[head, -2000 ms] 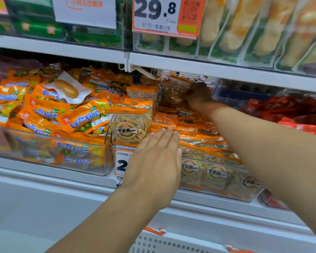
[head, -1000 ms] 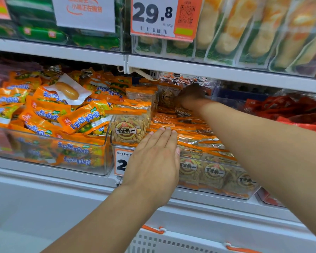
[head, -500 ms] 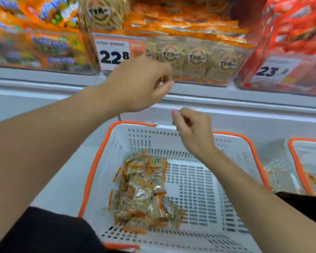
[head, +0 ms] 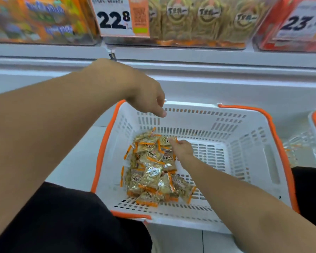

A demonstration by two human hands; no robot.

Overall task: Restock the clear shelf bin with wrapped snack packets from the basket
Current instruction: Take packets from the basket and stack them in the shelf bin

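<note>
Right hand reached packets; tag "22.8".

The left hand is hanging from a bent wrist, its fingers loosely curled and holding nothing. The right hand is reaching forward and down on an outstretched arm, fingertips pinching together.

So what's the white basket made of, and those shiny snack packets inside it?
The basket looks like hard moulded plastic: matte white walls with rows of neat slots, and an orange rim that might be plastic too. The snack packets seem wrapped in thin clear plastic film with orange edges; it glints and crinkles, and you can see the snack through it.
</note>
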